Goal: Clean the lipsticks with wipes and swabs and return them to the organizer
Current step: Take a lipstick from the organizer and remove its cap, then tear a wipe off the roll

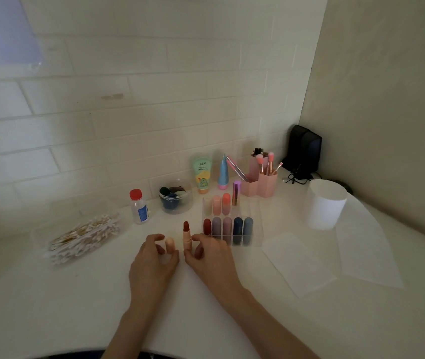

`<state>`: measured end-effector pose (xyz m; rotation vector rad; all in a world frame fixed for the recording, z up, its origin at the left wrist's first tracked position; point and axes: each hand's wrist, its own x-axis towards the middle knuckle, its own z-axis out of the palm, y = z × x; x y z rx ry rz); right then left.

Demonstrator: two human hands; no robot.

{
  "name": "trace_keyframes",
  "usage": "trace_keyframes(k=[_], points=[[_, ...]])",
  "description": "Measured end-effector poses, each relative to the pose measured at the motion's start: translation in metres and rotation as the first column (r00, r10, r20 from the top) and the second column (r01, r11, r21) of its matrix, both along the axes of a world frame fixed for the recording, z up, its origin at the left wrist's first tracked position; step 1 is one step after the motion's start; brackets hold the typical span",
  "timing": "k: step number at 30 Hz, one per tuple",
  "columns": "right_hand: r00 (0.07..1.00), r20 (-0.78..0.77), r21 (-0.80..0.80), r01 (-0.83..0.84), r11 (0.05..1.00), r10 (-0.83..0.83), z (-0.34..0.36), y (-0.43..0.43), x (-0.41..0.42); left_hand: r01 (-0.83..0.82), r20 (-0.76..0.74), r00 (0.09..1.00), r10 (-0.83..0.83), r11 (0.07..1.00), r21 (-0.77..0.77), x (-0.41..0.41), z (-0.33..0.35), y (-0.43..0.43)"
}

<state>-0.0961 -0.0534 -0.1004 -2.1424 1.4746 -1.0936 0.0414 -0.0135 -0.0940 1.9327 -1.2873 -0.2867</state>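
Head view: just left of the clear acrylic organizer [257,235], the right grip [211,257] pinches the upright peach lipstick tube [187,239], dark-red bullet exposed, and the left grip [151,265] curls round its peach cap [169,244], so a knock could topple it and smear the white worktop [76,294].

Both bare forearms come in from the bottom edge and angle toward each other, so the two hands meet close together, almost touching, low over the tabletop [76,307]. The left hand [154,260] is seen from the back, its fingers curled, thumb and fingertips pinching a small peach cap [169,243]. The right hand [212,257] is also seen from the back, fingers bent, its thumb and a curled finger closed on the lower part of an upright open lipstick [187,235].
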Motion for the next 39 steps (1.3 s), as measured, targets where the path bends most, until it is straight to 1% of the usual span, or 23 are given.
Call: trace_keyframes(k=[3, 6, 8, 10, 12, 13, 15, 17, 20, 23, 25, 28, 30, 31, 33, 35, 36, 37, 39], points=[[0.999, 0.037, -0.026, 0.005, 1.000, -0.004, -0.001, 0.001, -0.002, -0.018, -0.052, 0.999, 0.016, 0.999, -0.036, 0.001, 0.001, 0.002], [0.996, 0.084, -0.064, 0.021, 0.998, -0.015, 0.001, 0.004, -0.007, -0.031, -0.066, 0.997, 0.027, 0.997, -0.068, 0.000, 0.004, 0.006], [0.995, 0.102, -0.091, 0.026, 0.996, -0.017, 0.004, 0.008, -0.011, -0.049, -0.072, 0.997, 0.041, 0.991, -0.123, -0.004, 0.010, 0.010], [0.994, 0.103, -0.103, 0.042, 0.994, -0.031, 0.009, 0.014, -0.016, -0.042, -0.104, 0.994, 0.016, 0.968, -0.249, -0.011, 0.017, 0.017], [0.996, 0.080, -0.096, 0.054, 0.994, -0.047, 0.018, 0.018, -0.023, -0.009, -0.156, 0.986, -0.064, 0.903, -0.429, -0.021, 0.025, 0.025], [0.995, 0.077, -0.095, 0.064, 0.993, -0.057, 0.021, 0.019, -0.026, 0.012, -0.155, 0.982, -0.103, 0.866, -0.500, -0.027, 0.029, 0.029], [0.989, 0.115, -0.135, 0.105, 0.985, -0.090, 0.027, 0.017, -0.037, 0.070, -0.126, 0.977, -0.174, 0.814, -0.577, -0.040, 0.036, 0.032], [0.975, 0.164, -0.139, 0.171, 0.975, -0.148, 0.034, 0.012, -0.053, 0.133, -0.115, 0.961, -0.251, 0.787, -0.603, -0.053, 0.040, 0.030], [0.949, 0.187, -0.085, 0.275, 0.958, -0.255, 0.047, -0.003, -0.095, 0.247, -0.107, 0.916, -0.387, 0.753, -0.610, -0.074, 0.045, 0.025], [0.931, 0.123, -0.045, 0.352, 0.935, -0.345, 0.057, -0.021, -0.141, 0.352, -0.109, 0.849, -0.518, 0.706, -0.615, -0.100, 0.056, 0.018], [0.915, 0.090, -0.024, 0.396, 0.918, -0.393, 0.058, -0.029, -0.166, 0.438, -0.097, 0.799, -0.594, 0.685, -0.582, -0.120, 0.063, 0.009], [0.893, 0.062, -0.031, 0.449, 0.893, -0.446, 0.059, -0.038, -0.196, 0.596, -0.019, 0.718, -0.696, 0.628, -0.500, -0.153, 0.065, -0.010], [0.870, 0.019, -0.070, 0.493, 0.867, -0.493, 0.063, -0.048, -0.211, 0.655, 0.012, 0.679, -0.734, 0.598, -0.461, -0.174, 0.065, -0.021], [0.851, -0.001, -0.125, 0.521, 0.844, -0.525, 0.065, -0.051, -0.218, 0.679, 0.026, 0.662, -0.749, 0.584, -0.444, -0.183, 0.064, -0.025], [0.781, -0.036, -0.291, 0.589, 0.754, -0.624, 0.068, -0.058, -0.231, 0.728, 0.079, 0.627, -0.775, 0.548, -0.412, -0.199, 0.063, -0.033], [0.698, -0.059, -0.360, 0.652, 0.668, -0.714, 0.070, -0.063, -0.246, 0.765, 0.122, 0.604, -0.787, 0.530, -0.366, -0.210, 0.062, -0.040], [0.673, -0.087, -0.346, 0.671, 0.656, -0.735, 0.070, -0.067, -0.253, 0.771, 0.135, 0.605, -0.785, 0.535, -0.346, -0.214, 0.061, -0.044], [0.662, -0.129, -0.302, 0.683, 0.665, -0.739, 0.070, -0.070, -0.259, 0.770, 0.144, 0.612, -0.777, 0.546, -0.330, -0.218, 0.061, -0.047], [0.682, -0.214, -0.159, 0.682, 0.714, -0.699, 0.067, -0.076, -0.269, 0.765, 0.163, 0.630, -0.759, 0.570, -0.300, -0.224, 0.061, -0.053]])
